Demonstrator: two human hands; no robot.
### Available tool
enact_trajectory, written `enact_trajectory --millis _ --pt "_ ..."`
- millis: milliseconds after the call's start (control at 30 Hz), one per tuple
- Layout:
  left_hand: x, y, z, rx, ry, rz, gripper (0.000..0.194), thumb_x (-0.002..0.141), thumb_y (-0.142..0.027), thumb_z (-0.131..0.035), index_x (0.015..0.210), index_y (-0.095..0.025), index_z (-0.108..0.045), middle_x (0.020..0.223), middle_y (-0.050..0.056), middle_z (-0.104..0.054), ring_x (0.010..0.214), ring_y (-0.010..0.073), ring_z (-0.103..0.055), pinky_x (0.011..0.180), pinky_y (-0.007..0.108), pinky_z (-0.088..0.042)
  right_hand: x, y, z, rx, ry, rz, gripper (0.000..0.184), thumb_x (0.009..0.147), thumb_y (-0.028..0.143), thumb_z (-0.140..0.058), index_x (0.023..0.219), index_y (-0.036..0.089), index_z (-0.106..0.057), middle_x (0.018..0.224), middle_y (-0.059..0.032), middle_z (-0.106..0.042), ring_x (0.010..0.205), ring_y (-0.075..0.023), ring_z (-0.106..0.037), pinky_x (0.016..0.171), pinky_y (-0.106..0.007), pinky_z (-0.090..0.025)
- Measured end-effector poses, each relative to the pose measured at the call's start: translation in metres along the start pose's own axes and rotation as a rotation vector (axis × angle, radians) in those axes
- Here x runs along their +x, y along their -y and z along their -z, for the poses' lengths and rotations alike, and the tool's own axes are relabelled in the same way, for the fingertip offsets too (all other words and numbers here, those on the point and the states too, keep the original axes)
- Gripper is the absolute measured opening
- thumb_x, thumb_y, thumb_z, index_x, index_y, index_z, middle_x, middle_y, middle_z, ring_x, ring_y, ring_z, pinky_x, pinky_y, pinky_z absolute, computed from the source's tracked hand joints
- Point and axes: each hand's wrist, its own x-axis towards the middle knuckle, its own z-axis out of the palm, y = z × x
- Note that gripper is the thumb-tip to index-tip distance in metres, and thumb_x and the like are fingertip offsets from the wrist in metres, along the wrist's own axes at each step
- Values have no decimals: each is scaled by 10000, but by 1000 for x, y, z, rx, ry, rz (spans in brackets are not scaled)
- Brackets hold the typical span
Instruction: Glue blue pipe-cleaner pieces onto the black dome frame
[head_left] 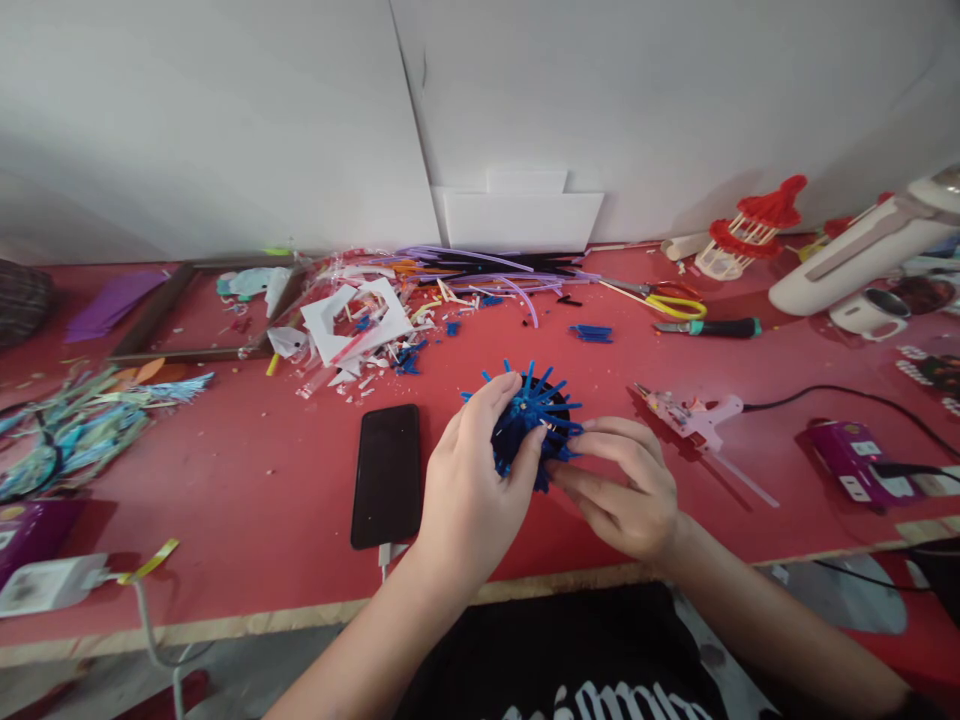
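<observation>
Jointly, both hands [547,480] in a grip on spiky blue piece [531,410]

I see moderately bright, soft light that seems to fall from above, leaving the pale grey wall [285,130] brightest near its middle and dimmer toward the corners. Faint, blurry-edged shadows lie around the pink glue gun [701,420] on the red worktop [300,550]. No harsh glare shows. Fine detail in the spiky blue bundle [531,408] between my grips looks slightly soft, and the wide view stretches the cream cylindrical bottle [862,245] at the right edge.
</observation>
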Motion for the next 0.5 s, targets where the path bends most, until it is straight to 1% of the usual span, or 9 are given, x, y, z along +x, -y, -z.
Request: enact_trajectory --millis 200,367,500 --pt "1 1 0 -26 -12 3 405 928 -178 -689 1305 -216 -546 1286 62 -737 1218 204 -701 1047 332 -584 0 3 -2 -58 -5 -47 219 853 160 -739 1051 251 -763 1108 -80 -679 1117 -257 -622 908 -455 -598" --pt "1 3 -3 -13 -18 -11 407 910 -201 -724 1279 -215 -553 1256 55 -741 1195 202 -710 1045 329 -576 2 3 0 -68 4 -34 204 836 136 -757 1020 224 -762 1128 -93 -662 1152 -267 -599 932 -459 -583" --pt "1 2 -4 -13 -36 -13 375 918 -190 -712 1256 -229 -554 1224 39 -752 1159 191 -725 1026 325 -582 1 3 1 -68 14 -32 227 844 151 -754 1058 228 -756 1153 -96 -656 1176 -273 -583 940 -471 -575"
